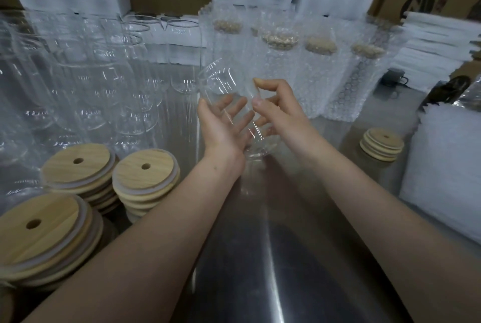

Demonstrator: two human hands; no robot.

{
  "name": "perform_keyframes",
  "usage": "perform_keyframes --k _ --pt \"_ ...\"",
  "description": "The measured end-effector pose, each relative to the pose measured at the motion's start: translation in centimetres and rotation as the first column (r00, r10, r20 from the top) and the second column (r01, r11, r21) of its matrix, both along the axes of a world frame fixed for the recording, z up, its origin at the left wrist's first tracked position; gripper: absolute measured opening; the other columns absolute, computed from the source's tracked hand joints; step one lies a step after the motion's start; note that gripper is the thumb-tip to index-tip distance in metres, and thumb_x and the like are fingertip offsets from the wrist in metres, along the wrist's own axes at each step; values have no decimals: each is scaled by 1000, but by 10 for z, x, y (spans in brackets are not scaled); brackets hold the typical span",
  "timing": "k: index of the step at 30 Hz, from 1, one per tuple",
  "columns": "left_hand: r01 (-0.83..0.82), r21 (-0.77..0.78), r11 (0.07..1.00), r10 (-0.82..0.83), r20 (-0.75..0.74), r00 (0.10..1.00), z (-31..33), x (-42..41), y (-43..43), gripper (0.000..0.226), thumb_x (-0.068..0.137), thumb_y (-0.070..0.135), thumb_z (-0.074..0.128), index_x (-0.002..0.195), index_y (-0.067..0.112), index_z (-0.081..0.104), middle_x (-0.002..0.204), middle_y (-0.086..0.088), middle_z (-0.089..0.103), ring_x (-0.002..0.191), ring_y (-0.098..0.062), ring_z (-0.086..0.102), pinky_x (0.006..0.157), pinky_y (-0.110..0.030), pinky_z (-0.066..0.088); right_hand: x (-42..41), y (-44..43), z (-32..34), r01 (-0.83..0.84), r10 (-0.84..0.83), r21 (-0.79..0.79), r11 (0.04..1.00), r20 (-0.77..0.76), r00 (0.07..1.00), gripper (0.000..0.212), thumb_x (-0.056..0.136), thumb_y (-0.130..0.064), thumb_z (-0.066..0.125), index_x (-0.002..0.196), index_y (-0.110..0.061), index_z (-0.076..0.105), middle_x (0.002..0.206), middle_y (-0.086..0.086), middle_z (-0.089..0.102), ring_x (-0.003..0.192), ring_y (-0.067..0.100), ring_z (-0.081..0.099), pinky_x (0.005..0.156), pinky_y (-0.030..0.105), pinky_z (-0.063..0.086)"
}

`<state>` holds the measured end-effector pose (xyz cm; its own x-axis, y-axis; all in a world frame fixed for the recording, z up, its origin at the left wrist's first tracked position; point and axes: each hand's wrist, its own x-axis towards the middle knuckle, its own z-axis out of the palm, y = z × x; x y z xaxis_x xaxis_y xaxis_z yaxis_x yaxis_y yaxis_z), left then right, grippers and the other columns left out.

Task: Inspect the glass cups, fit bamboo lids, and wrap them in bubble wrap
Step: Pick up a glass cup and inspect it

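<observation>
Bamboo lids sit in three stacks at the lower left, each top disc showing its straw hole. Above them, in the upper left of the frame, stand many bare glasses with no lids, so most of the job looks to be still ahead. At centre, above the steel table, the cup is held in the air, tilted with its rim toward the upper left and its base toward the lower right. The left hand lies flat under it, fingers straight and spread, cradling rather than gripping. The right hand curls round the cup's right side, thumb on the glass, and the two hands are close together. No lid is on this cup, so I judge it to be at the inspection step, with fitting and wrapping to follow. Behind the hands, right of centre, a row of wrapped cups stands finished, their lids showing as tan patches through the bubbles. A small lid stack sits lower right of these, beside white sheets at the right edge that may be wrap. The clear glass blurs into its surroundings, so any flaws, and the count of bare glasses, cannot be made out. The lower-left stack is cut off by the frame.
</observation>
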<state>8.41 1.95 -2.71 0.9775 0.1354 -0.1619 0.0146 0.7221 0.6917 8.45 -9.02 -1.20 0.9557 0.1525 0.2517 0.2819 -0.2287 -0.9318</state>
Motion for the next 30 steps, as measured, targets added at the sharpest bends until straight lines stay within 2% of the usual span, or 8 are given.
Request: perform_keyframes --k 3,6,11,16,21,25,28,30 --pt "80 -22 997 -80 3 997 -1 1 -1 64 100 49 20 124 7 62 115 -11 70 111 -29 66 99 -47 49 3 -8 2 -88 90 21 996 -120 989 55 72 -47 68 125 -35 57 106 0 60 77 1 61 67 18 47" --pt "182 -14 983 -181 40 983 -6 4 -2 65 101 52 15 108 9 64 89 -9 74 83 -26 73 74 -40 59 -1 -12 4 -240 251 72 968 -261 932 49 79 -42 67 126 -29 59 101 1 70 82 17 66 70 27 48" --pt "234 12 972 -234 34 972 -11 6 -3 70 100 60 13 101 13 65 83 -10 74 70 -28 73 60 -38 59 -13 -7 2 -80 95 67 995 -263 960 61 71 -42 75 127 -23 59 103 11 72 81 23 67 67 35 52" --pt "207 -20 978 -205 59 977 -11 4 -8 70 101 58 14 107 9 64 95 -9 73 90 -31 69 85 -44 54 -21 3 -6 114 -101 95 989 -133 986 55 77 -26 80 125 -16 57 109 16 70 81 23 66 72 39 54" --pt "178 -10 984 -178 36 983 -4 -4 -13 59 103 53 17 102 12 58 99 -7 69 71 -24 73 67 -38 60 -27 6 -15 332 -291 -255 908 184 939 92 63 -57 75 143 -32 37 105 -3 66 95 14 66 79 32 57" --pt "121 23 992 -122 59 991 -2 -6 -15 57 103 51 18 103 13 59 107 -8 67 98 -28 67 108 -52 41 -27 3 -21 373 -255 -391 841 321 912 95 72 -59 72 149 -28 27 123 7 57 110 21 58 94 40 49" --pt "114 31 993 -116 65 991 -3 -5 -11 56 103 52 21 108 11 60 114 -12 67 114 -34 63 104 -51 45 -25 -5 -19 148 -119 -206 967 149 982 73 87 -44 69 148 -28 32 121 -5 59 106 2 59 90 24 49" --pt "102 61 993 -105 52 993 -4 -4 -8 58 102 53 21 102 12 62 108 -9 70 106 -31 67 107 -52 42 -25 -10 -14 34 -35 44 998 20 999 49 92 -37 60 138 -32 46 104 -14 63 88 -5 61 78 19 48"
